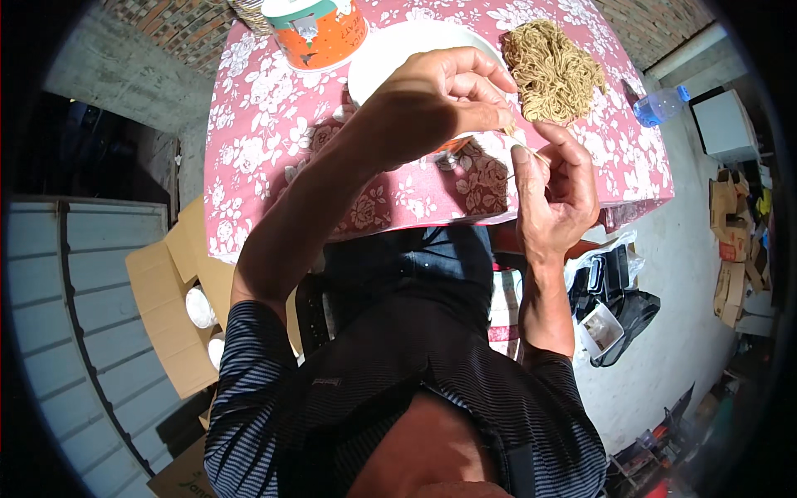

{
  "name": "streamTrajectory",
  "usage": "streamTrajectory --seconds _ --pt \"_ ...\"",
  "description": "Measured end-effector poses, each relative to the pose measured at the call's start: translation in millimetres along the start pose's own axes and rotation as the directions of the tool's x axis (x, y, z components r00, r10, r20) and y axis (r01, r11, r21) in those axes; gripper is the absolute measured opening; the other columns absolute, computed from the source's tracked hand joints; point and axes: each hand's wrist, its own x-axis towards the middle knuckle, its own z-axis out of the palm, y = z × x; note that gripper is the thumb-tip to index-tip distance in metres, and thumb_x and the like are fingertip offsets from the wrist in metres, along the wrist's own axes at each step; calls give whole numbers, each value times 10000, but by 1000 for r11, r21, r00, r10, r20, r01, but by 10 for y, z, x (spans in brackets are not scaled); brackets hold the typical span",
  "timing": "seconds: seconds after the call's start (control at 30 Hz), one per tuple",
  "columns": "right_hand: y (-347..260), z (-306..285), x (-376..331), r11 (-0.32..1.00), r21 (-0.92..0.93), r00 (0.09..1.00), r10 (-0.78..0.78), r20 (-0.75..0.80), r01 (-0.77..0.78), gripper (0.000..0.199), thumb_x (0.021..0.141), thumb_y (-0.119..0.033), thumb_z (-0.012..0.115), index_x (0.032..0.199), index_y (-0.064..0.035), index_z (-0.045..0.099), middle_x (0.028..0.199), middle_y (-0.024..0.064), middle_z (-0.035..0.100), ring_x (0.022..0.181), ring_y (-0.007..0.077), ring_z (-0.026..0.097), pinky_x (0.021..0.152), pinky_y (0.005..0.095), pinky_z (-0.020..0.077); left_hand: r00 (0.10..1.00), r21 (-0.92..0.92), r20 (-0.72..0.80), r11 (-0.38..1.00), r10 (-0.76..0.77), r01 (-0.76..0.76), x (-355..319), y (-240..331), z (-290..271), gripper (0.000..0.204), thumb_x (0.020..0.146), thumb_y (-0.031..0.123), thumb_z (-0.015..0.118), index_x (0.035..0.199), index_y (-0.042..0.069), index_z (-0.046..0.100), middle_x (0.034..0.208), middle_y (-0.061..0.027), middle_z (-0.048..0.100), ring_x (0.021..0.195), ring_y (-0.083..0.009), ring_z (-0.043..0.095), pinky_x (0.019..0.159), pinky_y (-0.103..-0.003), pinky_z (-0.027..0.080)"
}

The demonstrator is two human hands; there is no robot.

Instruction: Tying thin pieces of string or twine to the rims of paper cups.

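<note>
Over the table's near edge, my left hand [444, 93] is closed in a pinch on a small tan tuft [509, 129], too small to name for sure. Just to its right, my right hand [558, 187] pinches a thin pale stick [540, 156] between thumb and forefinger. The fingertips of both hands nearly meet. Behind the left hand is a white round basin [378, 58], partly hidden by that hand. A loose heap of tan strands [552, 73], like yarn or dried noodles, lies beyond the right hand. Something orange [452, 148] shows partly under the left wrist.
A pink floral cloth [257, 149] covers the table. An orange and white tub [320, 37] stands at the far left; a clear bottle with a blue cap [662, 105] is past the right edge. An opened cardboard box [158, 290] sits at left, bags [618, 307] at right.
</note>
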Motion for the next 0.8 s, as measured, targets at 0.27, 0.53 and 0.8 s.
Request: streamTrajectory --seconds 0.27,0.53,0.8 --pt "57 -42 47 916 -284 958 -281 57 285 295 802 50 832 1085 -16 784 717 10 575 623 71 476 521 242 331 1000 37 23 999 18 -19 -31 18 11 303 946 110 731 1204 -16 633 997 -104 766 952 -124 708 857 -246 546" --pt "-33 -10 72 862 -379 930 -367 -11 335 255 753 78 839 989 -3 788 668 53 601 571 122 532 506 265 402 997 80 -56 996 51 -46 -46 -8 89 281 948 105 734 1179 -25 642 989 -130 774 934 -120 712 826 -240 552" --pt "-19 -63 107 869 -395 953 -299 60 297 169 794 78 784 929 -9 731 677 69 585 542 129 538 498 261 409 991 194 -77 977 107 -91 -58 -52 138 288 940 111 751 1166 -29 640 983 -138 774 928 -119 711 813 -244 552"
